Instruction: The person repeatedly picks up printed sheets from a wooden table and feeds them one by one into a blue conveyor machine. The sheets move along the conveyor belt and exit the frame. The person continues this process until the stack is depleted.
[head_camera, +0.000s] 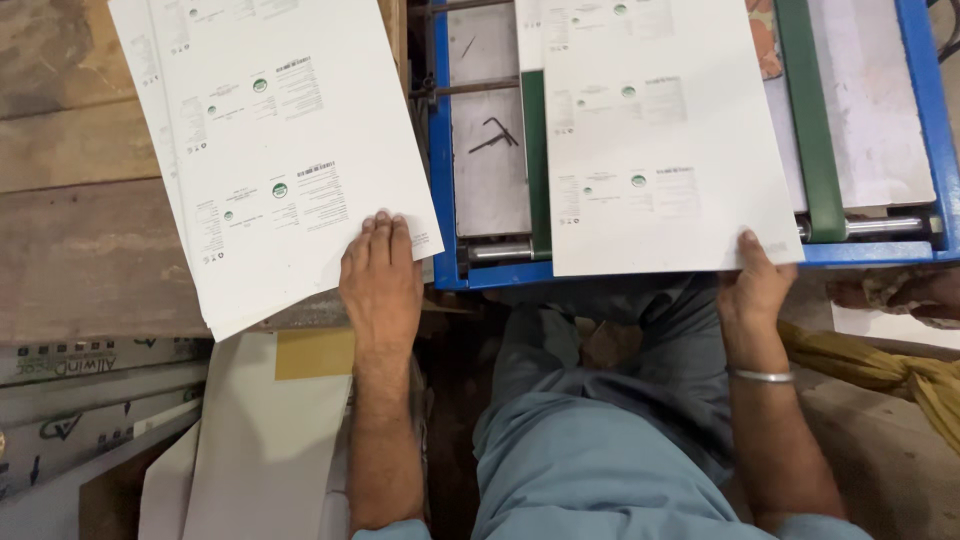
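Two printed sheets: left hand (381, 272) flat, fingers together, on stack (275, 150); right hand (755, 285) apparently pinching sheet (665, 140) over blue machine bed (442, 180).

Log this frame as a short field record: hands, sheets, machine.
left hand: flat, palm down on the near corner of the printed sheet stack
right hand: grips the near edge of the single printed sheet
stack location: wooden table
single sheet location: lying over the blue-framed machine, across its green belts
wrist: metal bangle on the right
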